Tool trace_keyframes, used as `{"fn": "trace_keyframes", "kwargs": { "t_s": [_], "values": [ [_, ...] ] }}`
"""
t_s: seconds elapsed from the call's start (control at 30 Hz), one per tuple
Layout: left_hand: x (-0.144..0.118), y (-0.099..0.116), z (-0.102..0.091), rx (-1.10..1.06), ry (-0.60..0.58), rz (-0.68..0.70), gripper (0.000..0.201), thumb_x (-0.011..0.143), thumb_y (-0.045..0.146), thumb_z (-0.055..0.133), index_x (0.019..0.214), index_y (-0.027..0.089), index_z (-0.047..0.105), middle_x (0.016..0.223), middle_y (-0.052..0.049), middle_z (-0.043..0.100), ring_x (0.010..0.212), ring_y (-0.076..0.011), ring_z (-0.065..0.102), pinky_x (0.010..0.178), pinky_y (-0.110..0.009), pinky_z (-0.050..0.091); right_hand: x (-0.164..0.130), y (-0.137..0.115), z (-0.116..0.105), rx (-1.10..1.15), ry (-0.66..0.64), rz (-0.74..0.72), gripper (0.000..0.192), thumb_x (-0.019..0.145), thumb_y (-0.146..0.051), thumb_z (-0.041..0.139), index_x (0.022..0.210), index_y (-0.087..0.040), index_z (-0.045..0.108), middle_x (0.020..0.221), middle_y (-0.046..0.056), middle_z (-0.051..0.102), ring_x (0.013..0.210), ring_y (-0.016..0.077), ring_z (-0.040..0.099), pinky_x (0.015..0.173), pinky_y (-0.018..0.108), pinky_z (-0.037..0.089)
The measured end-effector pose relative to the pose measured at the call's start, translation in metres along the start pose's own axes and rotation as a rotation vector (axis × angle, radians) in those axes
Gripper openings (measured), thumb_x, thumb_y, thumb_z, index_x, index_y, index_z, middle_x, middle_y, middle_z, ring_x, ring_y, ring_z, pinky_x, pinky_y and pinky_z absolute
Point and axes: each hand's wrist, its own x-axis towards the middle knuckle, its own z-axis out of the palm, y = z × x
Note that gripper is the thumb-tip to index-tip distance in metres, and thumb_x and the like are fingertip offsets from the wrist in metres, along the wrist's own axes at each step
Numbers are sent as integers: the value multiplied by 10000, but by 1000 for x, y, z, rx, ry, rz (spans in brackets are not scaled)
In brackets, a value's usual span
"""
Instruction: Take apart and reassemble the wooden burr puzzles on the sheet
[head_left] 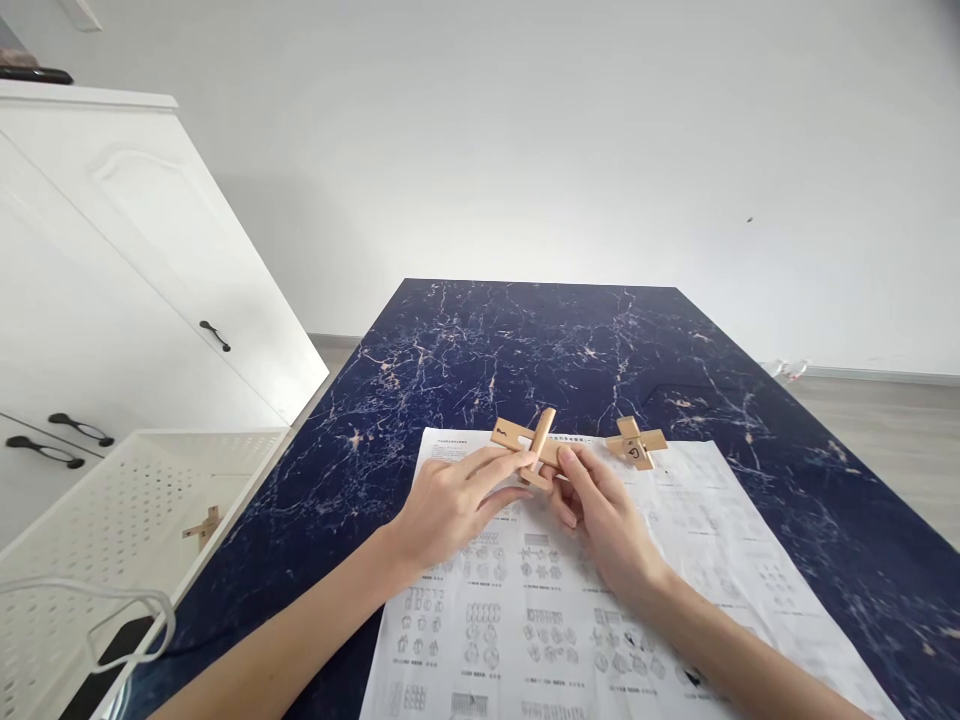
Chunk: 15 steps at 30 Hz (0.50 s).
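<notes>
Centre of frame, lower half: you're holding a wooden cross puzzle [529, 448] just above the instruction sheet [600, 600]. Your left hand [450, 505] is pinching its near end w/ fingertips; your right hand [604, 520] is gripping it from the right side, so both hands are closed on the same piece, nearly touching. Judged from the look: light, stiff, dry wood w/ loose-fitting bars, likely to slide apart, so hold at the crossing, not the bar tips. A second wooden cross [636, 445] is lying on the sheet, just right of your fingers. The sheet is resting on the dark marble table [525, 340]. Lower left: a white perforated basket [112, 500] is holding one small wooden piece [202, 525]; a cabinet [97, 250] is standing at upper left.
</notes>
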Motion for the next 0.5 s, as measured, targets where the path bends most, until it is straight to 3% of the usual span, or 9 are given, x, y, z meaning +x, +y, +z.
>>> {"fn": "trace_keyframes", "kwargs": {
  "t_s": [0.2, 0.37, 0.5],
  "values": [
    [-3, -2, 3, -273, -95, -93, 261, 1121, 343, 603, 1365, 277, 667, 1174, -9, 852, 868, -159, 828, 738, -250, 635, 0, -1, 1, 7, -23, 36, 476, 988, -691, 691, 929, -222, 642, 699, -46, 537, 530, 93, 379, 527, 267, 362],
    [-1, 1, 1, -400, -108, -155, 197, 1076, 312, 675, 1243, 235, 745, 1012, -21, 852, 512, -89, 625, 517, -221, 523, 0, 0, 0, 42, -24, 73, 506, 952, -712, 725, 897, -215, 651, 652, -60, 485, 535, 99, 339, 524, 261, 347],
    [1, 6, -5, -583, -180, -267, 179, 1013, 295, 719, 1154, 193, 762, 834, -8, 797, 420, -64, 502, 418, -204, 414, 3, -2, -2, 140, 19, 122, 512, 878, -690, 820, 841, -211, 642, 656, -57, 465, 549, 102, 321, 514, 256, 325]
  ]
}}
